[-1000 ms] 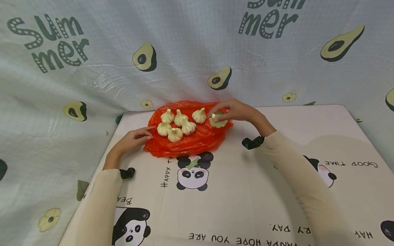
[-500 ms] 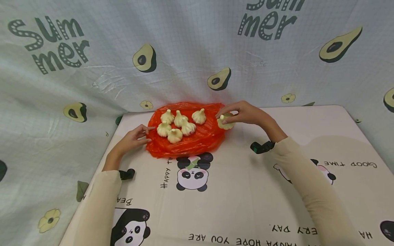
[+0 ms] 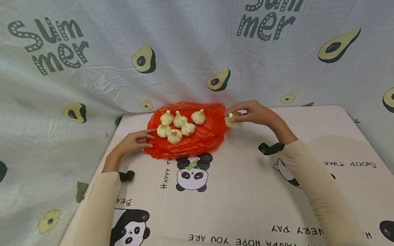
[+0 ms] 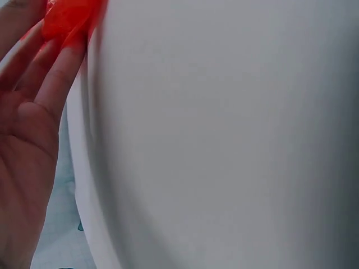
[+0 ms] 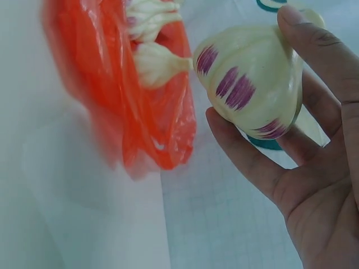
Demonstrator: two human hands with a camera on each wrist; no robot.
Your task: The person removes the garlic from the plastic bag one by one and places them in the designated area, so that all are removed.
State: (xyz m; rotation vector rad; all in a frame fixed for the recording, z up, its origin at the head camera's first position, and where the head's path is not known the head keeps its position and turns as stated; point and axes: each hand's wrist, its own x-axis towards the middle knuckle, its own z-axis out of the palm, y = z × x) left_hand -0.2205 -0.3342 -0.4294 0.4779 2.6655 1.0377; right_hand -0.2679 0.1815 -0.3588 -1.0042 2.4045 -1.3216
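A red plastic bag (image 3: 203, 140) lies spread at the back of the table, with several pale garlic bulbs (image 3: 174, 136) on it. My right hand (image 3: 253, 112) holds one garlic bulb (image 5: 247, 84) between thumb and fingers, just past the bag's right edge. Purple streaks mark that bulb in the right wrist view, and it is held apart from the bag there. At the bag's left edge rests my left hand (image 3: 130, 141), its fingers stretched out against the plastic. The left wrist view shows these fingers (image 4: 59, 78) touching the red film.
A pale tablecloth (image 3: 234, 191) with printed pandas and lettering covers the table. Behind it hangs a light curtain (image 3: 184, 44) with avocado prints, close to the table's back edge. Each wrist carries a small black camera mount (image 3: 271, 148).
My right hand has moved to the right with the garlic bulb, from over the bag to beyond its right edge. The left hand stays at the bag's left edge, its fingers shifting slightly.
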